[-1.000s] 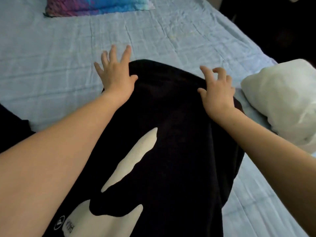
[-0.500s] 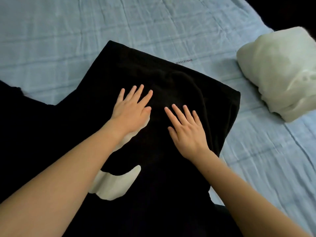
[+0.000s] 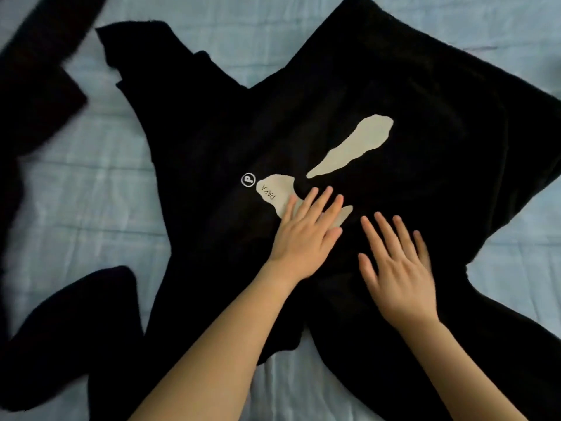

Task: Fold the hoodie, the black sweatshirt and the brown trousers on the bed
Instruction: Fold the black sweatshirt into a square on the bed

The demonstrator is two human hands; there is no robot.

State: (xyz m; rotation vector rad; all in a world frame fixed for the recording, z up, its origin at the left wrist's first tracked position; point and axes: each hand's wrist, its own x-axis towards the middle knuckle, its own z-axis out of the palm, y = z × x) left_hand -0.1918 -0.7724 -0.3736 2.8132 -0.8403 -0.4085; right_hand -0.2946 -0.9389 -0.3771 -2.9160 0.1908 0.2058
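Observation:
A black sweatshirt (image 3: 349, 95) with a cream print and a small round logo lies spread flat across the bed, sleeves trailing toward the lower left and lower right. My left hand (image 3: 306, 235) rests flat on it with straight fingers, partly covering the cream print. Just to its right, my right hand (image 3: 397, 268) lies flat on the black cloth with its fingers spread. Neither hand holds anything.
The light blue bedsheet (image 3: 91, 183) shows around the sweatshirt. Another dark garment (image 3: 33, 95) lies blurred at the upper left edge.
Both hands have slid back from the far hem toward me, flat along the sweatshirt's front. The view has dropped, so the white bundle at the right is out of frame.

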